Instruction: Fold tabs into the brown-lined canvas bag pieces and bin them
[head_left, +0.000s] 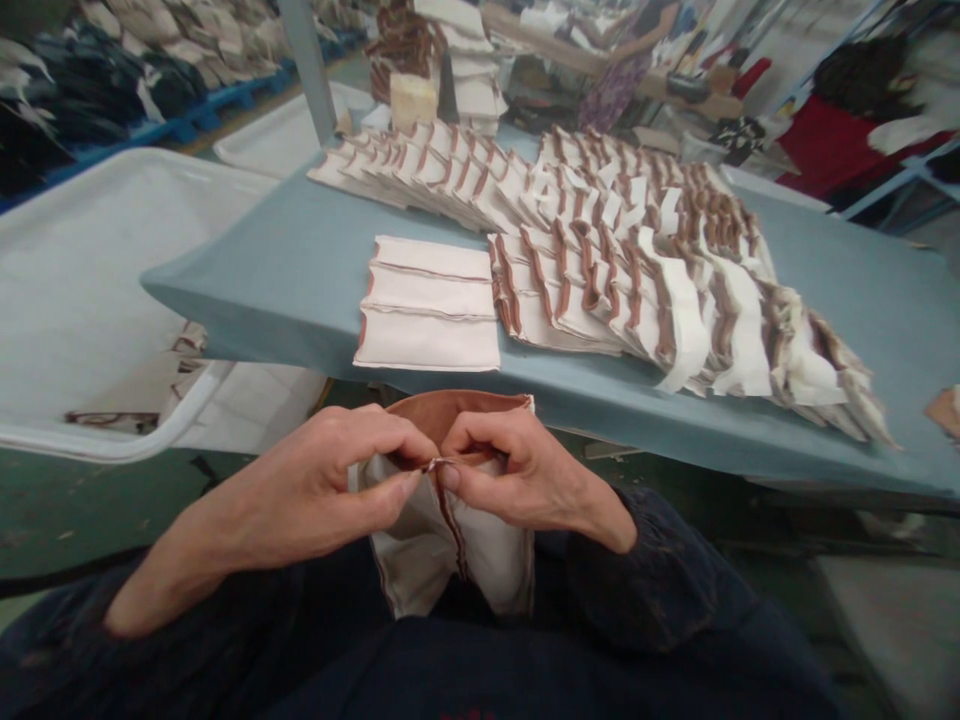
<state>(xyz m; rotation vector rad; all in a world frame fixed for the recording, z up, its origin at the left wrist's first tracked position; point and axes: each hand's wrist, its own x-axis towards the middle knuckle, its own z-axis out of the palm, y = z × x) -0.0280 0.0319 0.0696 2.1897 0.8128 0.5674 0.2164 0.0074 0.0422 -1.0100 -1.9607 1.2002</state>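
Both hands hold one small cloth piece [450, 545], cream with a brown lining and brown seam, just below the table's front edge. My left hand [330, 485] pinches its top edge from the left. My right hand [517, 470] pinches the same edge from the right, fingertips almost touching the left ones. The piece hangs down over my dark-sleeved lap. On the blue-grey table [292, 260] three flat cream pieces [429, 305] lie overlapped straight ahead of my hands. To their right and behind them, long overlapping rows of similar cream-and-brown pieces [622, 240] are spread out.
A large white plastic bin [82, 300] stands to the left of the table, with a few pieces of cloth in it. A grey post [309, 65] rises at the table's far left. Stacks of cloth [469, 60] and another person's arm [637, 45] are at the back.
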